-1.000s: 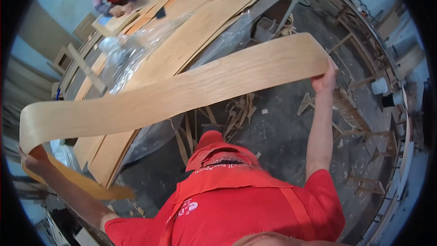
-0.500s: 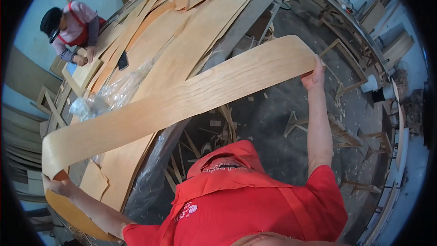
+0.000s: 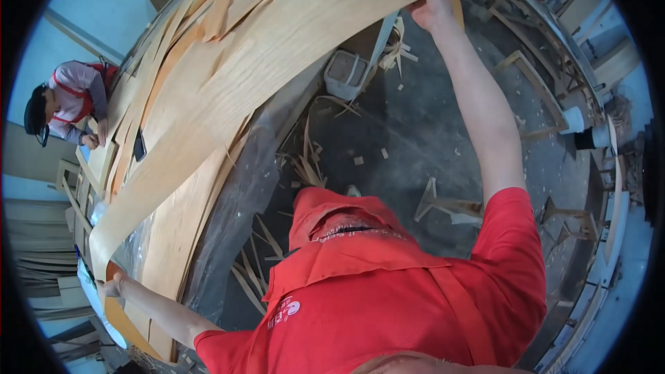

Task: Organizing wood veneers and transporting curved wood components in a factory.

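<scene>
A long, pale strip of wood veneer [image 3: 242, 73] stretches between my two hands, bending as it runs from lower left to upper right. Near its lower left end, my left hand [image 3: 114, 285] grips the edge with closed fingers. At the upper right end my right hand [image 3: 435, 8] is wrapped round the veneer, arm reaching far out. Beneath the strip lies a table stacked with more veneer sheets [image 3: 183, 225], some orange-toned. Clear plastic film [image 3: 239, 197] hangs along the near edge of the stack.
Across the table at the left, a person [image 3: 76, 100] in a red apron leans over the wood. A dark phone [image 3: 140, 145] lies on the sheets. A grey bucket [image 3: 346, 75] stands on the floor among offcuts. Wooden trestles [image 3: 450, 201] and a workbench [image 3: 547, 34] are at the right.
My right hand has moved up and away with its end of the veneer; my left has shifted slightly right and down. The strip now slants more steeply over the stack.
</scene>
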A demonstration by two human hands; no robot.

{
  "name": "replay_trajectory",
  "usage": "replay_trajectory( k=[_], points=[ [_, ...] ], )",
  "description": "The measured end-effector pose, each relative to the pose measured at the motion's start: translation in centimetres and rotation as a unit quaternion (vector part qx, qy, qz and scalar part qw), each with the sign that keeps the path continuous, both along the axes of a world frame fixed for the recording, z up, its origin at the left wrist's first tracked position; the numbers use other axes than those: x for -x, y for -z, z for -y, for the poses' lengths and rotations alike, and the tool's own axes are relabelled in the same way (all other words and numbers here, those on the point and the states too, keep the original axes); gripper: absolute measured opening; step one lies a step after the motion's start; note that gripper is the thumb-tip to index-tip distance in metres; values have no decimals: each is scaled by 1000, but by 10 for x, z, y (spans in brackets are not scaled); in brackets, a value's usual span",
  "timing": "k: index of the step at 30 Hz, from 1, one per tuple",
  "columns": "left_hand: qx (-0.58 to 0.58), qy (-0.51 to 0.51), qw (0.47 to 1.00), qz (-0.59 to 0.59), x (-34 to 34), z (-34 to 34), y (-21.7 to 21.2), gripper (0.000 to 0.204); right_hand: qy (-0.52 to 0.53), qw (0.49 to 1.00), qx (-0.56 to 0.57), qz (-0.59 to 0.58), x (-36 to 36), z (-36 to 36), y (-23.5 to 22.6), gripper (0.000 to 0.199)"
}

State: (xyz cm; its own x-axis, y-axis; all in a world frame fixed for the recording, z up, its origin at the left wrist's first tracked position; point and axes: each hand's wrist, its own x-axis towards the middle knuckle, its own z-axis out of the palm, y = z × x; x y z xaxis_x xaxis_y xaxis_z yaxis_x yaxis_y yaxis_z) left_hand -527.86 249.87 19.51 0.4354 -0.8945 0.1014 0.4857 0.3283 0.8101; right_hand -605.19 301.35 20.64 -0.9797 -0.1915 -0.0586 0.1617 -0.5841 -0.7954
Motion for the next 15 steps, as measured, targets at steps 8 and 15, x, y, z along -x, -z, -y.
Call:
replay_trajectory(
  k=[8, 15],
  points=[
    [-6, 14, 991, -131, 117, -30, 23, 53, -52, 998, -37, 5, 151, 62, 8, 32],
    [1, -62, 994, -95, 245, -46, 51, 56, -98, 983, -121, 102, 293, 123, 54, 32]
  ],
)
